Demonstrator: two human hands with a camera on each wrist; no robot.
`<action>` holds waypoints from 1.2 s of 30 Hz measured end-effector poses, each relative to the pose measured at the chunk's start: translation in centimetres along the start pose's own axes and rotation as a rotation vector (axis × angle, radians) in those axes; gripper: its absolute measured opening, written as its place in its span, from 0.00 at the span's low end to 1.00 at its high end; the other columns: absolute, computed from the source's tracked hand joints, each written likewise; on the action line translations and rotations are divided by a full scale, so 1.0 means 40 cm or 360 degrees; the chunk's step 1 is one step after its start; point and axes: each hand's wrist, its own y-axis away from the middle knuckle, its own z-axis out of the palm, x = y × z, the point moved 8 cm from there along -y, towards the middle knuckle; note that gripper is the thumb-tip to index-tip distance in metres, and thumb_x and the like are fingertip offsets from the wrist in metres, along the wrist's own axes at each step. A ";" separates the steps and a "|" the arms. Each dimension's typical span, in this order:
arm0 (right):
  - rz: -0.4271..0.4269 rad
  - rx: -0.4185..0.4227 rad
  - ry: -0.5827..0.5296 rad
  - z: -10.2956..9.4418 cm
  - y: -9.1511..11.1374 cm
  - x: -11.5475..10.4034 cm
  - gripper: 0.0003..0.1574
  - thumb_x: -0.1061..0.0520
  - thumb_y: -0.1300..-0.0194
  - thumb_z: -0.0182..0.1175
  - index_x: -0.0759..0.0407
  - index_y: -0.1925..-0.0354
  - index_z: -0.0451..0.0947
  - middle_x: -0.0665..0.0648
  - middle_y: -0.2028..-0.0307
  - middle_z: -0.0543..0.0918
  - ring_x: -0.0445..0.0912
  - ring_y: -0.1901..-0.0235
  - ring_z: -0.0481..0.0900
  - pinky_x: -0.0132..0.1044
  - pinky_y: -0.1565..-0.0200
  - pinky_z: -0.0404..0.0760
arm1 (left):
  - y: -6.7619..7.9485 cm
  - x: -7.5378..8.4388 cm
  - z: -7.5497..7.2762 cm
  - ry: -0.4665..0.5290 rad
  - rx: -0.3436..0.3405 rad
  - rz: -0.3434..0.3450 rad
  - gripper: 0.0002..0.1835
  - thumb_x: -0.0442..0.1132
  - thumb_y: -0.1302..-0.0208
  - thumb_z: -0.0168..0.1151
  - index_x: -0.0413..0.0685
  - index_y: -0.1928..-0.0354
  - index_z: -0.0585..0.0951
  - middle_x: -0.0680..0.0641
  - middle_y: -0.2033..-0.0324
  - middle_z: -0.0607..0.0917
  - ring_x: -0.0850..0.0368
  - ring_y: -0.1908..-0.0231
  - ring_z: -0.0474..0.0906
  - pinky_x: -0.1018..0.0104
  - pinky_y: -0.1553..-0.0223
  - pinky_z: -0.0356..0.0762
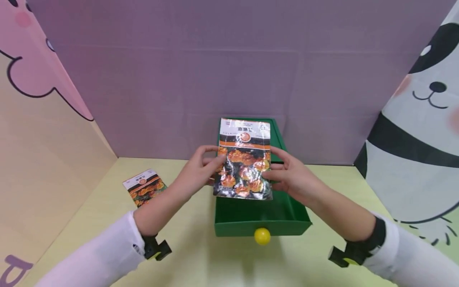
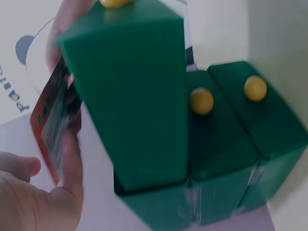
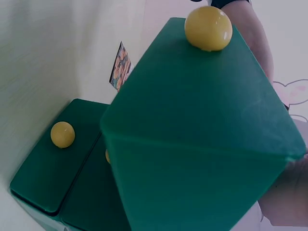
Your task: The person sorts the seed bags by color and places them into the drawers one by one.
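Observation:
A glossy seasoning packet (image 1: 244, 157) with an orange and black food picture is held up over a pulled-out green drawer (image 1: 234, 229). My left hand (image 1: 193, 173) pinches its left edge, thumb on the front. On the other side my right hand (image 1: 299, 177) grips the right edge, fingers bent around it. From the left wrist view the packet (image 2: 50, 125) shows nearly edge-on beside the drawer. A round yellow knob (image 1: 262, 236) sits on the drawer's front. The drawer largely hides the right hand (image 3: 288, 192) in the right wrist view.
Another such packet (image 1: 143, 185) lies on the pale yellow table (image 1: 172, 247), partly behind the left forearm. Below the pulled-out drawer are closed green drawers (image 2: 274, 120) with yellow knobs. A purple cloth wall (image 1: 161, 87) stands behind the green cabinet, with printed panels at both sides.

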 end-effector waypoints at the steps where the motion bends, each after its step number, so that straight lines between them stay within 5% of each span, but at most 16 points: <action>1: 0.0001 0.0006 0.0005 -0.004 0.000 0.000 0.49 0.64 0.39 0.56 0.48 0.29 0.40 0.65 0.43 0.72 0.52 0.54 0.78 0.43 0.55 0.79 | 0.001 0.003 -0.009 0.0034 -0.0007 0.0018 0.29 0.52 0.33 0.50 0.47 0.36 0.57 0.37 0.50 0.76 0.50 0.63 0.79 0.58 0.64 0.81; 6: 0.0000 0.0034 0.0021 -0.028 0.007 -0.006 0.49 0.63 0.38 0.56 0.48 0.29 0.40 0.66 0.41 0.70 0.51 0.52 0.76 0.42 0.53 0.78 | 0.006 0.024 -0.093 0.0140 0.0084 0.0147 0.28 0.49 0.30 0.44 0.41 0.36 0.55 0.37 0.45 0.73 0.47 0.56 0.78 0.58 0.58 0.79; 11: 0.0019 0.0074 -0.0003 -0.057 0.025 -0.008 0.51 0.61 0.39 0.58 0.49 0.28 0.38 0.64 0.42 0.71 0.49 0.52 0.76 0.40 0.52 0.78 | 0.022 0.009 -0.241 0.0111 0.0498 0.0202 0.31 0.52 0.31 0.46 0.41 0.35 0.55 0.40 0.39 0.65 0.49 0.45 0.68 0.56 0.46 0.71; 15: 0.0039 0.0084 -0.0009 -0.084 0.052 -0.003 0.52 0.59 0.39 0.59 0.51 0.28 0.38 0.58 0.49 0.76 0.48 0.54 0.78 0.37 0.54 0.78 | 0.052 -0.060 -0.360 0.0042 0.0825 0.0021 0.35 0.56 0.33 0.46 0.50 0.31 0.50 0.45 0.32 0.52 0.50 0.37 0.54 0.52 0.37 0.58; 21: 0.0057 0.0067 0.0031 -0.116 0.091 0.009 0.50 0.56 0.37 0.58 0.55 0.29 0.38 0.50 0.54 0.80 0.47 0.55 0.79 0.36 0.55 0.79 | 0.073 -0.213 -0.482 -0.0133 0.1054 -0.0314 0.43 0.58 0.35 0.45 0.51 0.29 0.37 0.40 0.30 0.36 0.45 0.33 0.35 0.48 0.32 0.40; 24: 0.0081 0.0032 0.0025 -0.117 0.103 0.018 0.50 0.57 0.37 0.57 0.57 0.29 0.38 0.49 0.55 0.81 0.47 0.55 0.79 0.36 0.55 0.78 | 0.069 -0.287 -0.526 -0.0257 0.1086 -0.0436 0.45 0.57 0.35 0.44 0.45 0.30 0.32 0.36 0.31 0.30 0.41 0.33 0.27 0.45 0.33 0.34; 29: 0.0114 -0.0046 0.0024 -0.105 0.123 0.032 0.48 0.57 0.36 0.55 0.60 0.29 0.37 0.49 0.54 0.82 0.47 0.55 0.79 0.36 0.54 0.78 | 0.052 -0.420 -0.561 -0.0466 0.0950 -0.0746 0.48 0.60 0.34 0.38 0.40 0.34 0.22 0.31 0.36 0.19 0.33 0.39 0.14 0.31 0.40 0.25; 36: 0.0120 -0.0206 0.0003 -0.080 0.147 0.046 0.44 0.58 0.33 0.52 0.64 0.30 0.38 0.52 0.54 0.82 0.48 0.56 0.79 0.38 0.55 0.79 | 0.030 -0.552 -0.525 -0.0674 0.0667 -0.1098 0.53 0.65 0.36 0.35 0.32 0.39 0.18 0.24 0.41 0.16 0.25 0.43 0.13 0.29 0.41 0.25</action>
